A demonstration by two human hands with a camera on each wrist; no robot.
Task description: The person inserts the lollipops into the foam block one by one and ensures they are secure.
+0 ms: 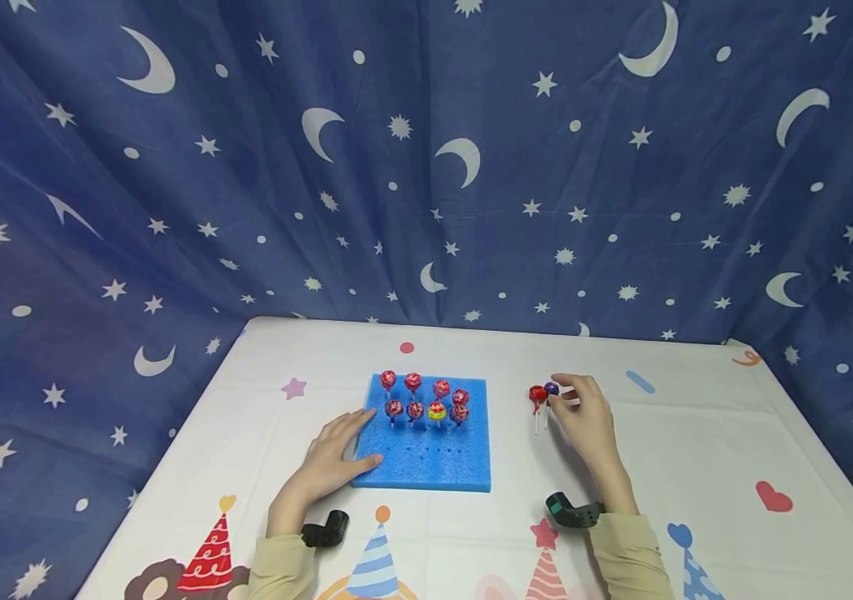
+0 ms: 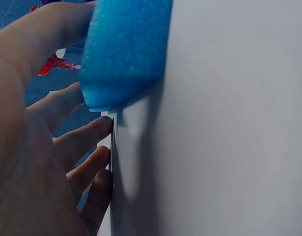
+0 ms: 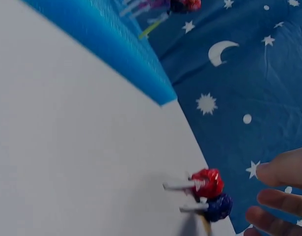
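Observation:
A blue foam board [image 1: 426, 469] with rows of small holes lies on the table. Several red-wrapped lollipops [image 1: 413, 382] stand upright in its back half, along with a yellow-and-red lollipop [image 1: 437, 411]. My left hand [image 1: 330, 460] rests at the board's left edge, fingers spread, thumb on the near left part. To the right of the board lie a red lollipop [image 1: 537, 394] and a purple lollipop [image 3: 219, 207], side by side with their white sticks toward me. Beside the purple one is my right hand [image 1: 584, 417], its fingers parted and apart from the candy in the right wrist view.
The white tablecloth [image 1: 246, 467] carries printed party hats, a heart and other shapes. A blue curtain [image 1: 426, 167] with moons and stars hangs behind the table and at both sides. Each wrist wears a black camera [image 1: 326, 530].

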